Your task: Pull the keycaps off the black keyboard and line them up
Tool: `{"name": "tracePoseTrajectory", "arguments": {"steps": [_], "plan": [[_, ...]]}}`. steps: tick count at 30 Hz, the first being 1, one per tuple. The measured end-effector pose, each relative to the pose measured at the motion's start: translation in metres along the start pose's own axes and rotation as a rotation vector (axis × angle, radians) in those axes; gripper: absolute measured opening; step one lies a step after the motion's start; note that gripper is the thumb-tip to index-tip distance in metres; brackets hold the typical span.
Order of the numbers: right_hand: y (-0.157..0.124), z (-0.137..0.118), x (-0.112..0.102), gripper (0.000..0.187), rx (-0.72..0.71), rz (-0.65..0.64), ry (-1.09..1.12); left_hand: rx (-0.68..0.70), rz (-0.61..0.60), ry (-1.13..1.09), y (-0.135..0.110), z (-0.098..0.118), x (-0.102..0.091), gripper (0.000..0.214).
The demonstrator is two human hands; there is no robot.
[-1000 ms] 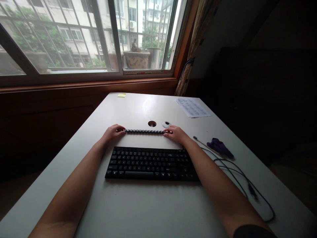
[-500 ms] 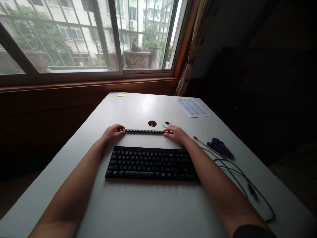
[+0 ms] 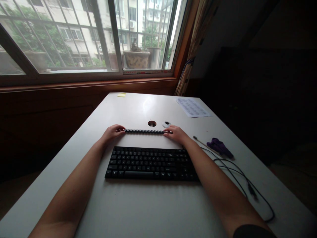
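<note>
A straight row of black keycaps (image 3: 143, 131) lies across the white desk beyond the keyboard. At its left end my left hand (image 3: 114, 133) is closed, thumb and fingertips against the last keycap. My right hand (image 3: 175, 133) holds the right end in the same way, its fingers bent around the outermost keycaps. Between my forearms and nearer to me sits a black keyboard (image 3: 146, 163), whose right end is partly covered by my right forearm. The keyboard's top row of function keys cannot be made out.
Behind the keycaps are a round cable hole (image 3: 152, 123) and a white ring-shaped cover (image 3: 166, 124). To the right lie a brush (image 3: 206, 145), a purple cloth (image 3: 220, 147) and a looped black cable (image 3: 247, 180). Printed sheets (image 3: 193, 107) and a yellow sticky note (image 3: 121, 95) rest farther back.
</note>
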State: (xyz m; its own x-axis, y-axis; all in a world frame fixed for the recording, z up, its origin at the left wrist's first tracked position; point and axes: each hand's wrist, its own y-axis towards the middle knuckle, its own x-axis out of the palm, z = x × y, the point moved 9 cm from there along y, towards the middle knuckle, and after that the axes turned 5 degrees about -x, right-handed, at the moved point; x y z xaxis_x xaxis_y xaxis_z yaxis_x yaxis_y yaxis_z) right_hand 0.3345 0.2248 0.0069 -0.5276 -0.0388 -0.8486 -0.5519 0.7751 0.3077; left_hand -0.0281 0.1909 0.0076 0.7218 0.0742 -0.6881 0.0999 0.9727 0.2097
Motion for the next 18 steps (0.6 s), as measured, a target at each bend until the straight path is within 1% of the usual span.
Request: {"name": "tracePoseTrajectory", "arguments": {"steps": [18], "plan": [[0.0001, 0.0003, -0.0014, 0.023, 0.012, 0.006, 0.025, -0.001, -0.001, -0.054, -0.0033, 0.0024, -0.0007, 0.041]]}}
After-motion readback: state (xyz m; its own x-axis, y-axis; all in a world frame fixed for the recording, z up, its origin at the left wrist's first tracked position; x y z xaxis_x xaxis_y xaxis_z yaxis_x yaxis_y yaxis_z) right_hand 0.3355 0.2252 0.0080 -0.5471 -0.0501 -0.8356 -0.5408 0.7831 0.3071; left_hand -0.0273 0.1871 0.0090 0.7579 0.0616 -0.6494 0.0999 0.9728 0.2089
